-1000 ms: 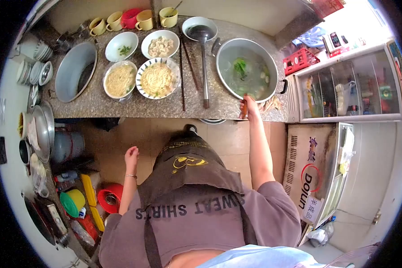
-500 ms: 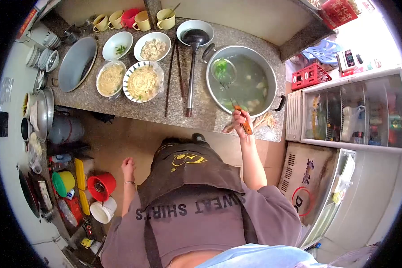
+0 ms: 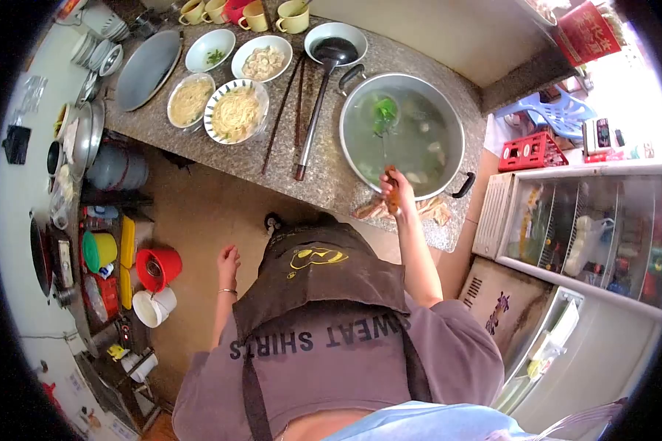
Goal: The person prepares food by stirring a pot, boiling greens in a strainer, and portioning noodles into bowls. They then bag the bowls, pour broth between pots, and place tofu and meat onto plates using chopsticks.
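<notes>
Gripping the orange-brown handle (image 3: 391,176) of a wire strainer (image 3: 393,123), my right hand (image 3: 396,195) has its fingers wrapped around it at the near edge of the big pot (image 3: 460,125). The strainer reaches away from me into the cloudy liquid, with bright greens (image 3: 384,109) sitting at its basket; I judge that the long shank is what lets my fingers stay out of the broth. My left hand (image 3: 229,257) hangs beside my apron (image 3: 309,290), fingers loosely curled around nothing that I can see, probably because one hand is enough to manage this tool. A crumpled cloth (image 3: 435,212) lies on the counter (image 3: 331,184) just beside the pot, perhaps put there for wiping. To the left of the pot, the ladle (image 3: 318,110) has its head in a bowl (image 3: 310,37), likely so that drips collect there, and its handle points toward me. Chopsticks (image 3: 281,119) lie lengthwise beside it, near the noodles (image 3: 237,110), which sit in a patterned bowl, presumably all grouped within easy reach.
</notes>
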`<state>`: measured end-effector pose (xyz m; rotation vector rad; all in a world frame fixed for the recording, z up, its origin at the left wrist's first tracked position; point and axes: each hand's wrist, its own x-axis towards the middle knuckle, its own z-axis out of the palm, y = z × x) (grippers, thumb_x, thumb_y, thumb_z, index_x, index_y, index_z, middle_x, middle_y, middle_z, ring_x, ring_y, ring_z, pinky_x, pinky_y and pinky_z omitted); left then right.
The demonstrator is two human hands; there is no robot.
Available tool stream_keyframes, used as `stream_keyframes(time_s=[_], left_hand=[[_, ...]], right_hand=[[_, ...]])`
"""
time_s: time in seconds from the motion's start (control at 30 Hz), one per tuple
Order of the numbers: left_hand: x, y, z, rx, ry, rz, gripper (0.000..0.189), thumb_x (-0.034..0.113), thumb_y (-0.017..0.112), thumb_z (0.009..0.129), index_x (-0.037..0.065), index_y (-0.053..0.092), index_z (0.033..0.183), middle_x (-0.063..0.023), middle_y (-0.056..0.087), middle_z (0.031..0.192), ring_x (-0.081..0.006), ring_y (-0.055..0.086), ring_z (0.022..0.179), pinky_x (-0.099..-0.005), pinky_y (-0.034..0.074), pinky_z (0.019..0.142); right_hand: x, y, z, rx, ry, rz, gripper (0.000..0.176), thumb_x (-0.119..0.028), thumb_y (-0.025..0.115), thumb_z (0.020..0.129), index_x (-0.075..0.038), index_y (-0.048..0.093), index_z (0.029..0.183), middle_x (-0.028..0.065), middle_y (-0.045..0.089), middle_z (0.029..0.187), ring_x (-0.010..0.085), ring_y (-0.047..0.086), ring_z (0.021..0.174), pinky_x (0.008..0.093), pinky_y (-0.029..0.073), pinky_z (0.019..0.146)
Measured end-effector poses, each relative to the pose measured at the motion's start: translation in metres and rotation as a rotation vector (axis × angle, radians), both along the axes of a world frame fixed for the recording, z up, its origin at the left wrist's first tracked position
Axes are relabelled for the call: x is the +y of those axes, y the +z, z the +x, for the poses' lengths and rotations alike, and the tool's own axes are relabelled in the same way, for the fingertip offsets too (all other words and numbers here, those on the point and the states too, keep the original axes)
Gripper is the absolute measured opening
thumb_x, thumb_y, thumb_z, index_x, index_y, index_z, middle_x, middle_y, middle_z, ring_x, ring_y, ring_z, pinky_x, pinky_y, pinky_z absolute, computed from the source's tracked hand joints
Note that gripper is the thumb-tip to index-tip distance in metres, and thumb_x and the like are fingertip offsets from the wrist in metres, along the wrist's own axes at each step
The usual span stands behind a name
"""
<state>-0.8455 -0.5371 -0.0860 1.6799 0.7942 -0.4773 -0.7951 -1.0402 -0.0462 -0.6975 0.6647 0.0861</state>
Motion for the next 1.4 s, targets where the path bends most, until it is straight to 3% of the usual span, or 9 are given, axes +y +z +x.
stream_keyframes(time_s=[0.1,0.17,0.27,0.57,0.73,0.9,1.0,1.23,1.4], left_hand=[[0.008,-0.013,-0.022,0.011,0.086,-0.039,0.028,0.024,0.058,0.085,0.007,0.055,0.106,0.0019,0.054,0.087,-0.0073,0.05,0.076,-0.0224,0.041,0.063],[0.003,-0.007,-0.025,0.03,0.103,-0.006,0.028,0.024,0.058,0.085,0.007,0.055,0.106,0.0011,0.054,0.088,-0.0078,0.051,0.076,-0.0222,0.042,0.063],[0.008,-0.027,-0.016,0.029,0.087,-0.023,0.031,0.024,0.058,0.086,0.005,0.055,0.11,-0.0017,0.057,0.09,-0.0103,0.055,0.076,-0.0234,0.044,0.06],[0.024,-0.008,0.06,-0.137,-0.064,-0.03,0.023,0.019,0.059,0.084,0.006,0.057,0.102,0.0021,0.054,0.082,-0.0071,0.049,0.069,-0.0201,0.04,0.057],[0.071,-0.035,0.054,-0.123,-0.121,0.01,0.028,0.022,0.059,0.084,0.006,0.056,0.107,0.0005,0.057,0.086,-0.0081,0.053,0.073,-0.0224,0.042,0.057],[0.098,-0.037,0.036,-0.096,-0.014,-0.062,0.023,0.018,0.061,0.083,0.005,0.057,0.101,0.0016,0.054,0.084,-0.0072,0.05,0.07,-0.0204,0.04,0.055],[0.113,-0.033,0.041,-0.059,-0.049,-0.053,0.023,0.018,0.06,0.083,0.004,0.057,0.101,0.0006,0.055,0.083,-0.0071,0.05,0.068,-0.0195,0.04,0.055],[0.132,-0.03,0.053,-0.14,-0.07,-0.018,0.025,0.021,0.06,0.083,0.004,0.057,0.103,0.0001,0.056,0.081,-0.0069,0.05,0.065,-0.0196,0.039,0.053],[0.151,-0.043,0.048,-0.145,-0.005,-0.067,0.027,0.021,0.06,0.083,0.005,0.057,0.104,-0.0005,0.057,0.083,-0.0072,0.05,0.066,-0.0199,0.04,0.054]], right_hand=[[-0.013,0.018,-0.036,-0.115,-0.073,0.236,0.014,-0.01,0.043,0.087,-0.007,0.04,0.1,0.0052,0.047,0.077,0.0101,0.041,0.054,0.0232,0.038,0.044],[-0.004,0.069,-0.054,-0.099,-0.112,0.194,0.017,-0.009,0.042,0.087,-0.007,0.041,0.103,0.005,0.047,0.077,0.0098,0.041,0.053,0.0217,0.037,0.043],[0.0,0.099,-0.077,-0.036,0.01,-0.27,0.026,-0.009,0.042,0.087,-0.007,0.042,0.112,0.0044,0.047,0.075,0.01,0.042,0.049,0.0226,0.037,0.042],[0.023,0.103,-0.096,-0.102,-0.138,-0.251,0.017,-0.012,0.045,0.086,-0.009,0.044,0.102,0.0042,0.046,0.076,0.0101,0.04,0.049,0.022,0.034,0.041],[0.028,0.104,-0.094,-0.155,-0.238,0.215,0.013,-0.012,0.042,0.089,-0.005,0.041,0.099,0.0055,0.045,0.079,0.008,0.038,0.05,0.0191,0.036,0.04],[0.032,0.075,-0.099,-0.199,-0.209,0.33,0.016,-0.013,0.042,0.09,-0.002,0.04,0.102,0.0075,0.045,0.08,0.0085,0.039,0.052,0.0194,0.037,0.042],[0.055,0.103,-0.091,-0.251,-0.285,0.48,0.016,-0.011,0.043,0.089,-0.004,0.043,0.104,0.0085,0.046,0.081,0.0087,0.04,0.052,0.0192,0.037,0.043],[0.065,0.108,-0.072,-0.142,-0.339,0.401,0.016,-0.01,0.043,0.089,-0.003,0.043,0.103,0.0121,0.047,0.084,0.0093,0.04,0.052,0.0198,0.039,0.042],[0.078,0.087,-0.056,-0.007,-0.242,-0.009,0.015,-0.012,0.043,0.089,-0.007,0.044,0.103,0.0077,0.05,0.079,0.0092,0.042,0.052,0.0197,0.037,0.041]])
